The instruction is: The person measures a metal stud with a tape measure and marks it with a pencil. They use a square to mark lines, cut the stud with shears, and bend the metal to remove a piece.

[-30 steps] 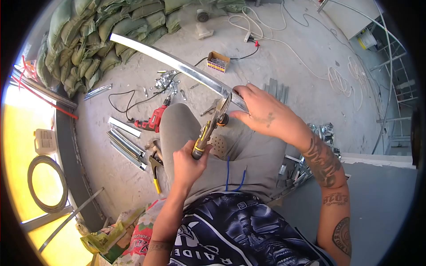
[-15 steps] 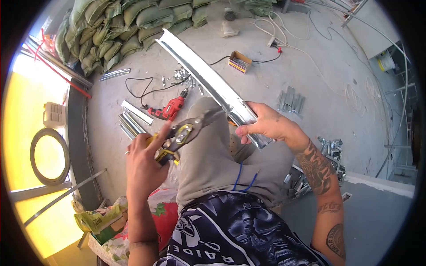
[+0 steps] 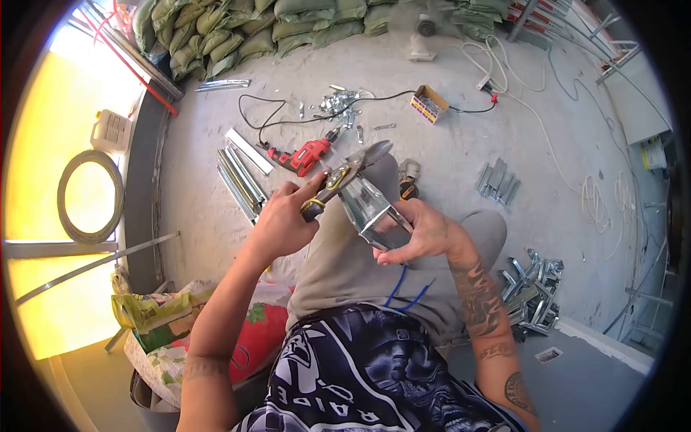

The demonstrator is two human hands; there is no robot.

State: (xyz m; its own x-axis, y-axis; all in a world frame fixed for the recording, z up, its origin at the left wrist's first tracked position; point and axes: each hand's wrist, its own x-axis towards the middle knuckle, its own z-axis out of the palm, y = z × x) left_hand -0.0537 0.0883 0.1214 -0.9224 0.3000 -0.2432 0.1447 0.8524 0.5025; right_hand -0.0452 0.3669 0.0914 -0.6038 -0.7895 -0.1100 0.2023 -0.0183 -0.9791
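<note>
My left hand (image 3: 284,222) is wrapped round the yellow-and-black handles of a pair of tin snips (image 3: 344,176). Their dark blades point up and to the right, overlapping the far part of a shiny metal channel (image 3: 371,209). My right hand (image 3: 423,232) grips the near end of this channel, thumb below and fingers on the upper side. The channel lies over my knee and appears foreshortened, its far end hidden behind the snips. Just beyond the snips, a red power drill (image 3: 306,156) rests on the floor.
Cut metal strips (image 3: 241,180) lie left of the drill, and small metal pieces (image 3: 345,104) behind it. A cardboard box (image 3: 430,104) sits farther back. Short channel pieces (image 3: 497,181) and a heap of metal offcuts (image 3: 533,291) are on the right. Sandbags (image 3: 245,36) line the back.
The snips have moved right and up over the channel. The channel has swung from reaching far up-left to a foreshortened position over the knee. The camera view has shifted.
</note>
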